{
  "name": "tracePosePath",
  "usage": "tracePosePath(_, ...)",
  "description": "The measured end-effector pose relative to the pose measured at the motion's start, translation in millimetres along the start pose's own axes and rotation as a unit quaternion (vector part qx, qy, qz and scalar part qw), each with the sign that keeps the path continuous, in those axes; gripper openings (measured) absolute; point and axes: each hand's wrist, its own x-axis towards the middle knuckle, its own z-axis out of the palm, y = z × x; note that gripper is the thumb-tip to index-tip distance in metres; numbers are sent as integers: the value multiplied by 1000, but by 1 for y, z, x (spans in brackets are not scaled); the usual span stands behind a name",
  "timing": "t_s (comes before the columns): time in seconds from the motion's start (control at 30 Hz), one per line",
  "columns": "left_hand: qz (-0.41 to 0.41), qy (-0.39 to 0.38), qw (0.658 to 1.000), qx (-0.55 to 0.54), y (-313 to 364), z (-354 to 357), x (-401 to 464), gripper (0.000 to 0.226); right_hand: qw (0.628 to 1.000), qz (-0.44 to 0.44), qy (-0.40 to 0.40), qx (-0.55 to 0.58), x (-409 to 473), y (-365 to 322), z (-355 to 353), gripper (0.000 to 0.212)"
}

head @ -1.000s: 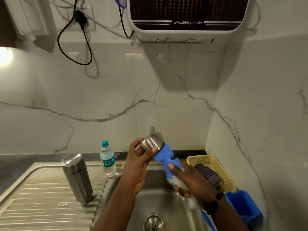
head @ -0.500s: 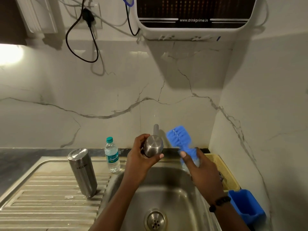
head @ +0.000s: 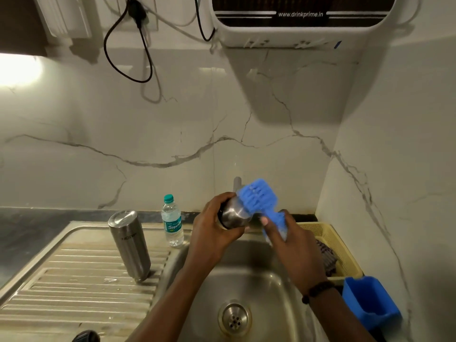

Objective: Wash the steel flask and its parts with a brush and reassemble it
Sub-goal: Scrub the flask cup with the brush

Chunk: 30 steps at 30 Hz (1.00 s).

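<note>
My left hand (head: 214, 228) grips a small steel flask cap (head: 234, 215) over the sink basin (head: 246, 287). My right hand (head: 293, 245) holds a blue brush (head: 259, 198) by its handle, and the blue bristle head presses against the cap's upper right side. The steel flask body (head: 129, 245) stands upright on the ribbed drainboard (head: 74, 285) to the left, apart from both hands.
A small plastic water bottle (head: 172, 224) stands at the sink's back edge. A grey tap (head: 237, 183) rises behind the cap. A yellow basket (head: 328, 240) with a dark cloth and a blue tub (head: 370, 302) sit at the right. A water purifier (head: 291, 21) hangs overhead.
My right hand pulled the brush out of the cap and lifted it, then brought the bristle head back down against the cap's outer side. The flask body has not moved.
</note>
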Motion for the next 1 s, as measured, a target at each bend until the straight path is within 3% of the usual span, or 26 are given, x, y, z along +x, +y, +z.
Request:
tracePosePath(0.1, 9, 6, 1000, -27, -2, -2, -4, 71, 998, 50, 1, 38, 7, 6, -9, 66)
tracePosePath(0.2, -11, -15, 998, -64, -3, 0, -1, 71, 988, 9, -34, 154, 0, -5, -12, 46)
tracePosePath(0.47, -89, -47, 962, -255, -5, 1, 0, 65, 969, -13, -13, 245, 2, -7, -8, 19)
tracePosePath(0.73, -222, -24, 863, -453, -8, 16, 2, 56, 973, -7, -10, 230, 1, -12, 10, 18)
tracePosePath(0.83, -238, -14, 866, -440, -8, 18, 4, 68, 979, -2, 4, 206, 0, -12, 14, 11)
tracePosePath(1.0, -225, -16, 862, -453, -9, 11, 8, 81, 974, -11, 35, 224, -3, -18, 9, 17)
